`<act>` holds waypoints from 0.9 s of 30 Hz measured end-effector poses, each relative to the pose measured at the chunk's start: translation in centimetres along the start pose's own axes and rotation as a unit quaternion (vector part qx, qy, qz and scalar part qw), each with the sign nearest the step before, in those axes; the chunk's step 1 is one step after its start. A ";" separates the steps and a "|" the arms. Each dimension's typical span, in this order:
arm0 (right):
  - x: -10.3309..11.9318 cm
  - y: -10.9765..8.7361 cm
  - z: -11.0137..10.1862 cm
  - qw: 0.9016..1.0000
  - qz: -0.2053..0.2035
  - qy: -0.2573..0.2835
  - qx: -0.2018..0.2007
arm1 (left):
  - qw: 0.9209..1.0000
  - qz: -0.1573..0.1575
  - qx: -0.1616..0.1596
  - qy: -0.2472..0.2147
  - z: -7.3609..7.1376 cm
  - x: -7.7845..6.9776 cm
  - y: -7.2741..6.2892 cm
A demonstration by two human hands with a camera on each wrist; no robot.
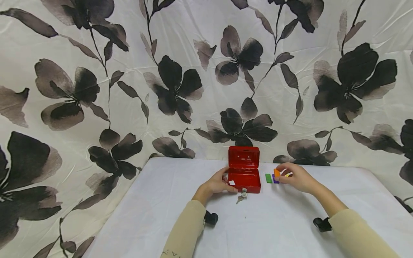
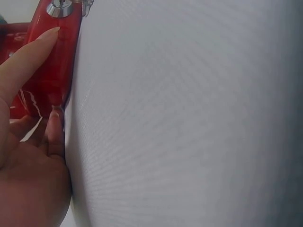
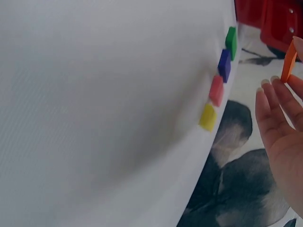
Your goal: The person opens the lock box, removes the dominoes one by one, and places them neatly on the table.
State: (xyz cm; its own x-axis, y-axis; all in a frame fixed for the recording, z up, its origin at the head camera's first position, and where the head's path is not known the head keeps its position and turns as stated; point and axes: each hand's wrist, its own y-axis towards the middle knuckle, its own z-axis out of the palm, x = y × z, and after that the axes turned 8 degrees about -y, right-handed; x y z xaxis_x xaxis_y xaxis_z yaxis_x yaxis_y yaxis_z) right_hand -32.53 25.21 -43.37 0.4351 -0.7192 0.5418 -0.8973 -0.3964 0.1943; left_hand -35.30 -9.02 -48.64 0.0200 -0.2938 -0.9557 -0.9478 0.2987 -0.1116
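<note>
A small red metal cash box (image 1: 253,189) stands on the table with its lid raised. My left hand (image 1: 215,182) grips its left side, the thumb along the front wall and the other fingers around the corner. From the front lock hang keys (image 1: 240,198). Right of the box, my right hand (image 1: 300,177) pinches an orange block (image 3: 289,62) between thumb and fingertips, held above the table. Below it lies a row of flat blocks: green (image 3: 231,43), purple (image 3: 224,65), pink (image 3: 216,91) and yellow (image 3: 208,117). In the head view that hand partly covers the row.
White cloth covers the table (image 1: 258,229). Behind its far edge hangs a pale curtain (image 1: 200,100) with dark flowers, close behind the box. A small white label (image 1: 232,182) shows at the box's left inside.
</note>
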 end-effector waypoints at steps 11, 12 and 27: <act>-3.3 -1.8 -1.2 0.997 0.010 -0.080 -0.018 | 1.000 0.004 0.003 -0.006 0.0 0.0 0.0; -3.7 -1.9 -1.3 0.996 0.006 -0.089 -0.020 | 1.000 0.005 0.003 -0.008 0.0 0.0 0.0; -6.5 -2.3 -1.8 0.991 0.016 -0.132 -0.004 | 1.000 0.001 0.005 -0.018 0.0 0.1 0.2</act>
State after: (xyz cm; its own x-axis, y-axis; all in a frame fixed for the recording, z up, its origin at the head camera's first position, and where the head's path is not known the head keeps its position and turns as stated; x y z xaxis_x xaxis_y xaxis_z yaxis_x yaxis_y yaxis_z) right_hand -33.45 31.88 -45.86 0.4106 -0.8559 0.3144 -0.9108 -0.3681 0.1872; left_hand -35.46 -9.00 -48.72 0.0302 -0.2605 -0.9650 -0.9446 0.3082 -0.1127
